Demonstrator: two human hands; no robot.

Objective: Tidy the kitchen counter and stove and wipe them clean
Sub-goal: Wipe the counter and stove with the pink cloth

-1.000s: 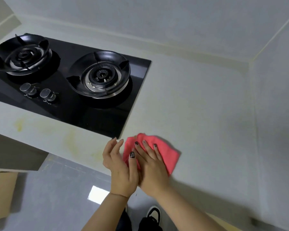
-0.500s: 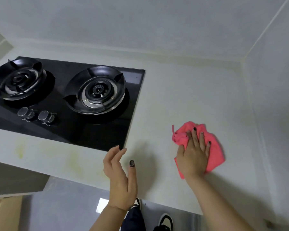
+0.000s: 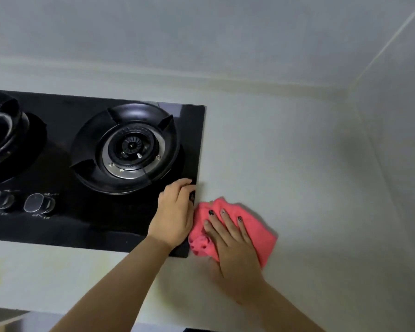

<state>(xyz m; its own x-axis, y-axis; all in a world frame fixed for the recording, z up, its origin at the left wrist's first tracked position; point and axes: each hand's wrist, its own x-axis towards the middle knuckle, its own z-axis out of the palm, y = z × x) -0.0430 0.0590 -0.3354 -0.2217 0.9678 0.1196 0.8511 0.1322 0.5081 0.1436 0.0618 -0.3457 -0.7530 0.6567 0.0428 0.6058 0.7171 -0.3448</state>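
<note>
Right hand (image 3: 235, 238), grip flat, presses pink cloth (image 3: 261, 238) beside stove (image 3: 106, 224); left hand (image 3: 175, 212) seemingly curled on it.

Two bare forearms reach up from the bottom edge, side by side. The left hand (image 3: 173, 213) lies palm down, fingers curled loosely at the tips, thumb tucked toward the right hand. The right hand (image 3: 233, 238) is spread flat — fingers straight and slightly fanned, dark-painted nails showing — pressing downward, wrist bent back a little — the two hands nearly touching.
</note>
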